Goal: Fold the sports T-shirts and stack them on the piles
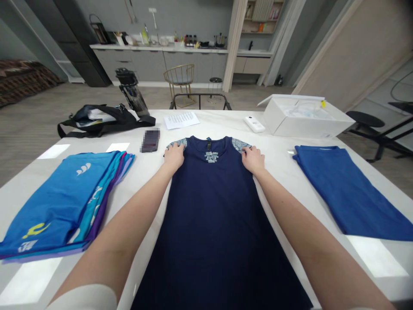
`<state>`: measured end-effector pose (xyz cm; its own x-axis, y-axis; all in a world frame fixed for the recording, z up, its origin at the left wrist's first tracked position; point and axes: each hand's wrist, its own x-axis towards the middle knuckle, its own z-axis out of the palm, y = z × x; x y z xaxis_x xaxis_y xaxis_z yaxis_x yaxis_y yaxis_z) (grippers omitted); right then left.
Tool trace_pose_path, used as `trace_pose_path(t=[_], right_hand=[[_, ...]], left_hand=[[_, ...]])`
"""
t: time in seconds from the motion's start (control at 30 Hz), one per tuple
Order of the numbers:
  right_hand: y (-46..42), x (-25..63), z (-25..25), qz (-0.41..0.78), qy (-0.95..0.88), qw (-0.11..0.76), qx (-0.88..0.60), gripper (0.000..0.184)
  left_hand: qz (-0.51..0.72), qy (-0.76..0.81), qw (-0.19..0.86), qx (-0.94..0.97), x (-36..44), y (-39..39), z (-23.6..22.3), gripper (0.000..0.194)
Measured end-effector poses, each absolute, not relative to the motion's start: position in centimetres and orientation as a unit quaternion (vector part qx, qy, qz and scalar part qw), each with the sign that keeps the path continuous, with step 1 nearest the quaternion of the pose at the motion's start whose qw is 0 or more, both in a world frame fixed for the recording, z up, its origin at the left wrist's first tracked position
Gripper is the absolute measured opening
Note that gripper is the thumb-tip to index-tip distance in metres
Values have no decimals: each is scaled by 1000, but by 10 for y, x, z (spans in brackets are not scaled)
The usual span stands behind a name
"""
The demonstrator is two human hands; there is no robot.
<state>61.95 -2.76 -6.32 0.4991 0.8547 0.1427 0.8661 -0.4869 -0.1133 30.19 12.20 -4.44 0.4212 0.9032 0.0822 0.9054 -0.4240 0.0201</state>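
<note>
A navy short-sleeved shirt [213, 224] lies flat and spread out on the white table [142, 183], its neck pointing away from me. Its short sleeves carry a blue-grey pattern, and a matching patch sits below the collar. My left hand [174, 157] rests on the shirt's shoulder at the left, fingers bent over the cloth by the sleeve. My right hand [253, 158] holds the opposite shoulder in the same way. Both forearms reach forward over the shirt's sides.
A folded stack of bright blue and purple garments [54, 202] lies left, and a folded blue garment [348, 193] lies right. Farther off are a phone [150, 141], a paper sheet [181, 120], a black bag [103, 120], a bottle [132, 92] and a white box [306, 116].
</note>
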Motion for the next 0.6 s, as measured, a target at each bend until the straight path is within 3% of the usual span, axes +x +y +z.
trace_pose_path(t=[0.33,0.6], right_hand=[[-15,668,-70,-45,-523,49,-850,50],[8,659,-59,-77,-538,66,-837,47]], left_hand=[[-40,-431,27,-901,255,163,-64,61],[-68,-463,51,-882,274,174,-30,55]])
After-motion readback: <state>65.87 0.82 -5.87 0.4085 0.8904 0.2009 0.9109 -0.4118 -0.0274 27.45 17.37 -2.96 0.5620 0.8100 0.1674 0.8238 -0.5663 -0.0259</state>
